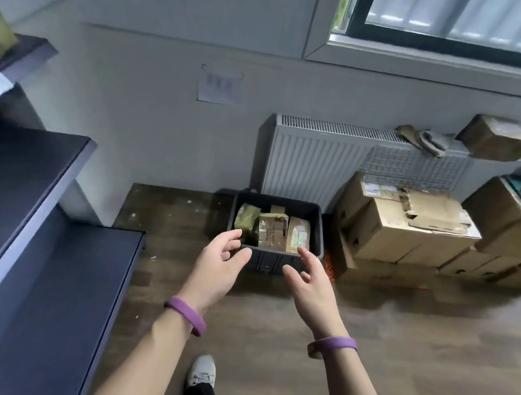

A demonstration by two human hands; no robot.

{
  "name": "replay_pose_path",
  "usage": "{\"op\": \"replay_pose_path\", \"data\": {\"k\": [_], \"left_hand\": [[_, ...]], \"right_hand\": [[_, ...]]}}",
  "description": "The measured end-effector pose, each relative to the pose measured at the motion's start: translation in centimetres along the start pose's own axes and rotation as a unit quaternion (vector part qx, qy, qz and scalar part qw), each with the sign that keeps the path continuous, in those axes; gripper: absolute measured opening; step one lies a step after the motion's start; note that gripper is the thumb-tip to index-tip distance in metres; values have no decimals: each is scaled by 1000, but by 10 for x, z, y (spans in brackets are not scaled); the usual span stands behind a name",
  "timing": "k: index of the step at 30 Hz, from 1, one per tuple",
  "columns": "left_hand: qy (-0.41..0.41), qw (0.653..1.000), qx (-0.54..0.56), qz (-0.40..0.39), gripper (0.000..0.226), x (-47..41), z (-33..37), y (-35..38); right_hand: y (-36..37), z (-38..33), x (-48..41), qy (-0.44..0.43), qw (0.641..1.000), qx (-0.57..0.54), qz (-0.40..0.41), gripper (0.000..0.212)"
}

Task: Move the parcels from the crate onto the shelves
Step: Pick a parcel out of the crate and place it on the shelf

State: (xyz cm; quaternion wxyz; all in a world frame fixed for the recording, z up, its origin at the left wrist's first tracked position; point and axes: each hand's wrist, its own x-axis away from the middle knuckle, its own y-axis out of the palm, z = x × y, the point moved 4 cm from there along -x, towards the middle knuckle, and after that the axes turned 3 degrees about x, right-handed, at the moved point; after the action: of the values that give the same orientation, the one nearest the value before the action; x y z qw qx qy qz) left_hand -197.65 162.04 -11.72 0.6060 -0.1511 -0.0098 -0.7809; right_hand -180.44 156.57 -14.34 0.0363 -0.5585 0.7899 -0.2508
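Open wooden floor (pixel 400 341) all round, dark blue metal shelves (pixel 34 263) off beyond the left fingers, and the left hand (pixel 219 261) and right hand (pixel 314 282) reach out empty, fingers loosely spread, at the dark grey plastic crate's (pixel 267 262) near rim, brown taped parcels (pixel 281 231) just past the fingertips, their lower halves hidden.

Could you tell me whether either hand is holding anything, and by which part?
Nothing is held: the left hand and the right hand both reach open toward the crate, and neither grips any of the parcels.
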Motion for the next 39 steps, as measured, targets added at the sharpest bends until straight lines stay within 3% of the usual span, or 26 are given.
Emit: {"op": "replay_pose_path", "data": {"k": [6, 14, 20, 27, 33, 39], "left_hand": [[14, 999, 2, -49, 41, -124, 45, 0], [-42, 996, 6, -75, 40, -237, 35, 21], [-66, 997, 10, -23, 42, -339, 37, 51], [-187, 982, -7, 35, 45, -442, 21, 98], [-223, 974, -27, 28, 44, -524, -7, 130], [-286, 957, -50, -8, 47, -613, -106, 150]], "right_hand": [[-16, -36, -105, 15, 999, 42, 32, 57], [-21, -24, -211, 71, 995, 64, 7, 58], [-33, -16, -340, 60, 995, 72, -32, 61], [-43, 0, -489, 59, 980, 122, -144, 60], [-36, 44, -569, 99, 967, 157, -176, 61], [10, 146, -630, 176, 954, 154, -185, 57]]}}
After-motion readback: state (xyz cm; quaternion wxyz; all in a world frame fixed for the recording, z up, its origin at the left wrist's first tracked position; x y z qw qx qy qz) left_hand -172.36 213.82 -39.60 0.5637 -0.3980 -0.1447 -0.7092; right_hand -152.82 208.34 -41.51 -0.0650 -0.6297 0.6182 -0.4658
